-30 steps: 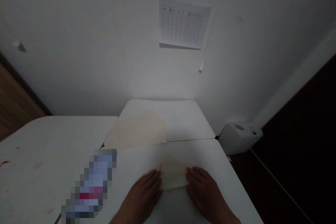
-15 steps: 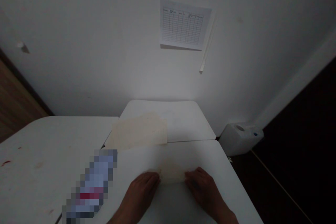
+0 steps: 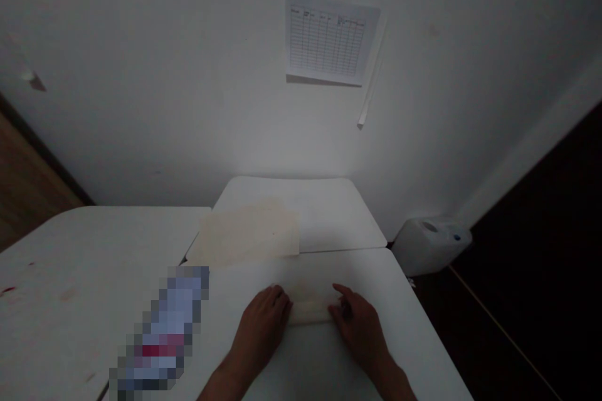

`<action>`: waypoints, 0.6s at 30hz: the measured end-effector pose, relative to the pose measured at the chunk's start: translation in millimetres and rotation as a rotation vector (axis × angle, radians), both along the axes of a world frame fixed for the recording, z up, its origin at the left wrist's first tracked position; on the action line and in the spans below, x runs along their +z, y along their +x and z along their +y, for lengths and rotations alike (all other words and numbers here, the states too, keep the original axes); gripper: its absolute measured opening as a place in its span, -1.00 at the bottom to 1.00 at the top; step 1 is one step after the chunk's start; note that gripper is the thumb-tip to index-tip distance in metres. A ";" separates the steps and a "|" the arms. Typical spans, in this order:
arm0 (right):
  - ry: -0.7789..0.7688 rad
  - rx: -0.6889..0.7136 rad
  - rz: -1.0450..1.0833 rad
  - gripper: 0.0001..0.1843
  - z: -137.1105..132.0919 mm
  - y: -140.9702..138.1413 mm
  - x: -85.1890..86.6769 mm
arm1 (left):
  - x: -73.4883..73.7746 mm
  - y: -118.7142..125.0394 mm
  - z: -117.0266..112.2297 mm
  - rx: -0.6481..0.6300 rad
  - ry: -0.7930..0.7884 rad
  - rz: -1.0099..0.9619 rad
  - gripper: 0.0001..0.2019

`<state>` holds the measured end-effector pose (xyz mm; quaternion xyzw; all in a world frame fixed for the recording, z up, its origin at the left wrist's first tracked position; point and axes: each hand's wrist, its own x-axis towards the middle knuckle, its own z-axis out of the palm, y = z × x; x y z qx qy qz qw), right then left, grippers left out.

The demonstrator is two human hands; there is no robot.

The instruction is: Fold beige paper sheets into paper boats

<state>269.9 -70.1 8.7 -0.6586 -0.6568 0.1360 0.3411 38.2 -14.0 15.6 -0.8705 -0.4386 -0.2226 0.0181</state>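
A small, thin cream-coloured sheet (image 3: 309,313) lies on the white table between my two hands, with a folded-looking band along its near edge. I cannot make out its material. My left hand (image 3: 266,318) is closed at the sheet's left end, fingertips pressed together on it. At the right end, my right hand (image 3: 358,321) has its thumb by the near corner. Its index finger is raised and stretched forward, apart from the thumb. A larger cream sheet (image 3: 249,235) lies flat farther back, across the gap between two tabletops.
A pixelated bluish-and-red object (image 3: 164,329) lies left of my left arm. White tabletops (image 3: 338,219) meet in front and at the left. A printed table sheet (image 3: 329,37) hangs on the wall. A white plastic jug (image 3: 427,247) stands on the floor at the right.
The small sheet's near edge now shows as a thicker folded band. My left hand has shifted slightly forward. My right hand's fingers have spread, its index finger reaching forward.
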 end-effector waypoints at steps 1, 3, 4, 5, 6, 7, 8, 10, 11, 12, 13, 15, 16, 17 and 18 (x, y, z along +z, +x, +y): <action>0.001 -0.001 -0.009 -0.60 -0.4 -0.7 -0.7 | -1.0 0.2 0.1 0.005 0.002 0.012 -0.77; 0.004 0.003 -0.026 -0.60 -0.8 -1.7 -1.2 | -1.5 0.7 0.2 0.012 -0.005 0.033 -0.78; 0.006 0.006 -0.034 -0.60 -0.9 -2.0 -1.2 | -1.1 1.1 0.3 0.014 -0.013 0.040 -0.78; 0.011 0.006 -0.040 -0.60 -0.9 -2.2 -1.0 | -0.6 1.5 0.5 0.013 -0.022 0.045 -0.78; 0.020 0.007 -0.048 -0.60 -1.0 -2.4 -0.9 | 0.0 1.9 0.6 0.013 -0.030 0.047 -0.78; 0.039 0.007 -0.060 -0.60 -1.1 -2.6 -0.7 | 0.4 2.3 0.8 0.013 -0.036 0.049 -0.78; 0.070 0.002 -0.082 -0.60 -1.5 -3.1 -0.5 | 0.7 2.7 0.9 0.014 -0.038 0.051 -0.78; 0.157 -0.008 -0.166 -0.63 -3.4 -5.5 0.2 | 0.5 3.1 1.2 0.019 -0.038 0.055 -0.79; 0.199 -0.004 -0.226 -0.66 -5.1 -7.6 0.9 | 0.0 3.2 1.2 0.021 -0.036 0.057 -0.80; 0.229 0.015 -0.291 -0.69 -7.2 -10.5 1.9 | -0.6 3.3 1.3 0.023 -0.035 0.059 -0.81; 0.245 0.052 -0.353 -0.70 -9.6 -14.0 3.3 | -1.4 3.3 1.3 0.024 -0.034 0.062 -0.82; 0.243 0.169 -0.443 -0.69 -14.6 -22.2 6.6 | -3.0 3.2 1.2 0.022 -0.033 0.065 -0.83; 0.248 0.223 -0.465 -0.69 -16.7 -26.3 8.4 | -3.8 3.2 1.0 0.022 -0.033 0.067 -0.83; 0.248 0.264 -0.473 -0.69 -18.4 -30.0 10.0 | -4.5 3.1 0.9 0.023 -0.032 0.068 -0.83; 0.242 0.299 -0.472 -0.71 -19.5 -33.0 11.5 | -5.1 3.1 0.8 0.024 -0.031 0.068 -0.83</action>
